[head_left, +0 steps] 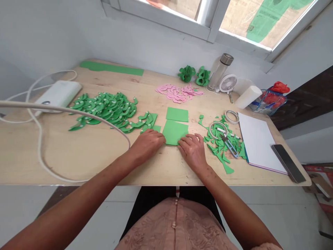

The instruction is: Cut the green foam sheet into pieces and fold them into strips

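Observation:
A green paper square (176, 131) lies on the table in front of me, its near edge between my hands. My left hand (149, 142) is closed at the paper's lower left corner, fingers together and fingertips on its edge. At the lower right corner, my right hand (194, 150) bends its fingers over the edge, with the thumb low beside it. Just beyond lies another green paper piece (177, 114). Curved green paper cutouts (111, 109) with small white patches are heaped to the left of my hands.
Green scraps (221, 149) lie right, with tape rolls (232, 117) and blue-handled snips (230, 145). White paper sheets (260, 142) and a phone (288, 163) are farther right. Pink cutouts (179, 92) lie behind. A white cable (78, 110) loops across the left from a white power bank (59, 95).

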Demonstrator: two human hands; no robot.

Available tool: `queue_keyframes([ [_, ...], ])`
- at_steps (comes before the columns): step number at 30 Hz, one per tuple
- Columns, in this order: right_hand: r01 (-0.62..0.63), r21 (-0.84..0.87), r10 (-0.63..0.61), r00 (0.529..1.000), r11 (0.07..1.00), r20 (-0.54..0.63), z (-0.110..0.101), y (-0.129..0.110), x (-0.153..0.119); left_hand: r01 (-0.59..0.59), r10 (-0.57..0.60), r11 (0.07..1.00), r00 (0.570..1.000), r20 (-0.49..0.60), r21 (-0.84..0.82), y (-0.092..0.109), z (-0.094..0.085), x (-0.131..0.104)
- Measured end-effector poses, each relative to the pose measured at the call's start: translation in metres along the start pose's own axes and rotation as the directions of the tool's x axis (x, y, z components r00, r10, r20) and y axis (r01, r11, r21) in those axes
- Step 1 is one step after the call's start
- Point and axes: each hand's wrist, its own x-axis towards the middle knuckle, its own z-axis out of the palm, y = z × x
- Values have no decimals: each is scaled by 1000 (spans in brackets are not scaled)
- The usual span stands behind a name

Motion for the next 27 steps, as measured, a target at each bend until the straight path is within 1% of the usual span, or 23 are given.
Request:
queue_keyframes([
  [13,-18,69,15,999,997,38,-4,4,6,87,-86,996,991,107,0,-4,-5,13],
  [23,-29,73,24,998,997,62,-5,4,9,100,-93,994,985,143,-39,-3,-11,12],
  [27,-9,43,7,999,999,51,-4,4,9,99,-91,994,984,154,-48,-1,-12,14],
])
